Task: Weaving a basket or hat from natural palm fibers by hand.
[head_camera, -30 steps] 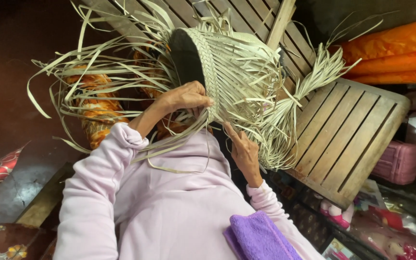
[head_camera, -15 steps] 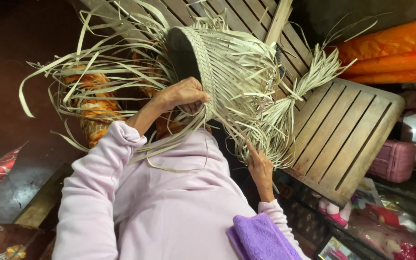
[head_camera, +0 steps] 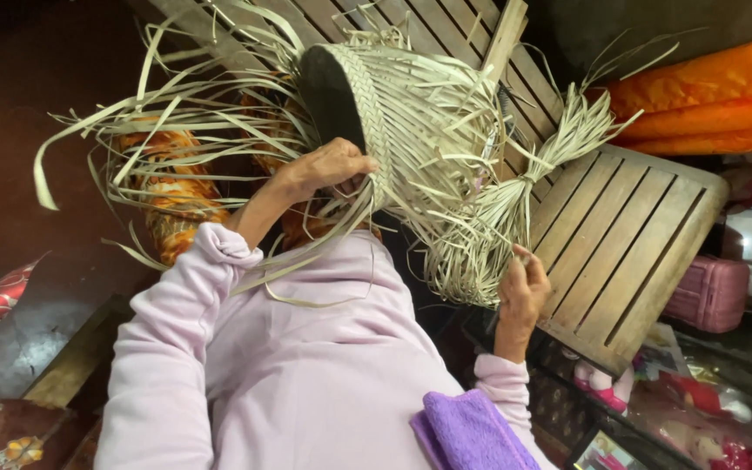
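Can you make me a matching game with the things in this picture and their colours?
Match each thing to its colour.

Things:
1. woven basket
2. folded towel
3. small case
4. draped cloth

Colours:
A. orange
B. pale straw
C. purple
D. pink

Right pairs: 1-B, 2-C, 3-D, 4-A.

The left hand grips the basket's rim, and the right hand pinches its loose strips.
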